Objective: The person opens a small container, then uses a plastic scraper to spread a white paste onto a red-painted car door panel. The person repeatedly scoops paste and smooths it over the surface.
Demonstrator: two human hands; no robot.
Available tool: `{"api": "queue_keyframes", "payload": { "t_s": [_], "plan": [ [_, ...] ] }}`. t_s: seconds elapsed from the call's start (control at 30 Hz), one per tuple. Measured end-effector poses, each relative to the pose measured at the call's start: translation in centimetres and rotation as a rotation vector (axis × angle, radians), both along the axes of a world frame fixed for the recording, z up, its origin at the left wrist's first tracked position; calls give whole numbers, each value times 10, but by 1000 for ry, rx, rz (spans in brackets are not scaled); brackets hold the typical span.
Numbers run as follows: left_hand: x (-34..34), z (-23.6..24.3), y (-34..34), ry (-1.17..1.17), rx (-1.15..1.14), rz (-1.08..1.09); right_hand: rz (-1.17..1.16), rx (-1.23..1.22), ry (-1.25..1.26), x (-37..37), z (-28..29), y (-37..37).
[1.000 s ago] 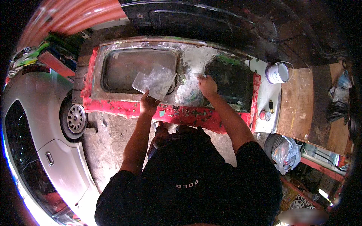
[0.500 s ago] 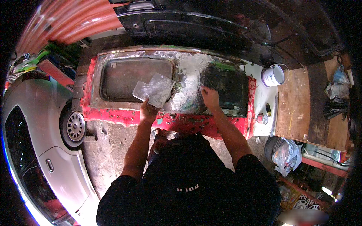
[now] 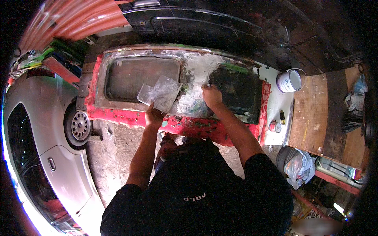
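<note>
My left hand point(image 3: 155, 113) grips a clear plastic sheet point(image 3: 163, 92) with cloudy smears, held over the framed opening at the left of a worn panel point(image 3: 118, 51). My right hand point(image 3: 212, 96) is closed at the patch of pale filler point(image 3: 195, 67) in the panel's middle, beside the dark right section point(image 3: 236, 88); whatever its fingers hold is hidden. The panel has red, flaking edging point(image 3: 197, 126) along its near and side edges.
A silver car point(image 3: 45, 114) stands close on my left, a large black panel point(image 3: 220, 27) beyond the work. On my right are a white can point(image 3: 288, 80), small containers point(image 3: 277, 126) on a white surface, wooden boards point(image 3: 307, 110) and plastic bags point(image 3: 299, 167).
The whole view has shifted slightly. My right hand has moved a little left across the filler, still closed. My left hand keeps hold of the plastic sheet in much the same place.
</note>
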State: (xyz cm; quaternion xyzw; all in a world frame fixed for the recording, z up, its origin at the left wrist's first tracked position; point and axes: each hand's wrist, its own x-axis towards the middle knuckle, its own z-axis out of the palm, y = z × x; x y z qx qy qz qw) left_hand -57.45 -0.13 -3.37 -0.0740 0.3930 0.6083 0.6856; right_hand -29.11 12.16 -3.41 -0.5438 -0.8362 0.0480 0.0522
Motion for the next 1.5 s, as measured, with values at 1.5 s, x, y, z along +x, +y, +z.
{"api": "queue_keyframes", "payload": {
  "t_s": [1.5],
  "plan": [
    [0, 0, 8, -46, 3, 6, -335, -443, 560, 58, 24, 47]
  ]
}}
